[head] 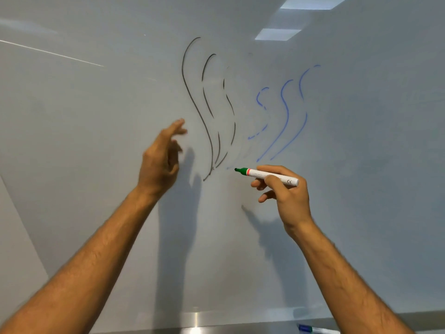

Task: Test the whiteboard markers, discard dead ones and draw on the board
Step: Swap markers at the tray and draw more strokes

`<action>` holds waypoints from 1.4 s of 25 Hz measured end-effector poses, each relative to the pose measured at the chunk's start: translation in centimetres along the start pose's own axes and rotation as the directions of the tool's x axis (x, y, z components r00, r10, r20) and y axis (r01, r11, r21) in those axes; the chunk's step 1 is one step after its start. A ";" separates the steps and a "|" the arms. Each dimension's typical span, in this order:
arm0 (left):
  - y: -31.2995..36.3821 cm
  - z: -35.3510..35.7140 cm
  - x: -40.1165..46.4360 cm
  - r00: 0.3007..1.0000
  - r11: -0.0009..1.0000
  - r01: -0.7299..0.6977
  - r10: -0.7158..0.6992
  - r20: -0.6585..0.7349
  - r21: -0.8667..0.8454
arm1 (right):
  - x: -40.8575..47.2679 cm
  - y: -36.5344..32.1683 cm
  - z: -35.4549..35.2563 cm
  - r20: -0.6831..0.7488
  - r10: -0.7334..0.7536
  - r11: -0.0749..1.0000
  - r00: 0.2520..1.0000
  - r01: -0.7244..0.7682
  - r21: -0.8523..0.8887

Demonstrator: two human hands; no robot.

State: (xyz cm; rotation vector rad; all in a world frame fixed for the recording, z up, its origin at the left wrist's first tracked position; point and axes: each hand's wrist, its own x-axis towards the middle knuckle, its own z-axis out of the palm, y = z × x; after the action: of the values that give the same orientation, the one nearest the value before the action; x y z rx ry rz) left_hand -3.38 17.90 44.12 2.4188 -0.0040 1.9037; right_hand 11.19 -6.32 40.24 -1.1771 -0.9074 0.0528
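The whiteboard [96,131] fills the view. On it are several curved black strokes [207,109] in the middle and several fainter, partly broken blue strokes [284,116] to their right. My right hand [286,196] grips an uncapped green marker [267,175], white-bodied, with its tip pointing left just below the strokes; whether the tip touches the board is unclear. My left hand [163,157] is raised in front of the board, left of the black strokes, fingers loosely extended and holding nothing.
A metal ledge [192,324] runs along the board's bottom edge. On it at the lower right lies another marker [315,329] with a blue and green end, partly behind my right forearm. Ceiling lights reflect in the board's upper right.
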 end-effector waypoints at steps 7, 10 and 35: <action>4.8 1.0 -4.4 0.885 0.974 0.182 -0.103 0.453 -0.135 | -0.2 -0.9 1.1 0.088 0.087 0.988 0.992 -0.097 0.119; 5.0 1.4 -5.5 0.849 0.971 0.200 -0.104 0.518 -0.134 | -0.4 -1.0 1.8 0.139 0.086 0.994 0.987 -0.094 0.056; 15.5 9.9 -9.2 0.749 0.977 0.136 0.009 0.663 -0.167 | -6.2 2.0 -6.4 -0.061 0.208 0.939 0.976 -0.216 -0.267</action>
State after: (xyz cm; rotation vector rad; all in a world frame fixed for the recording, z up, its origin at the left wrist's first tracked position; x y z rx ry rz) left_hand 3.45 1.53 33.65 2.7438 -0.1425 0.8606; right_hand 11.92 -13.36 34.48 -1.5272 -0.7719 0.0852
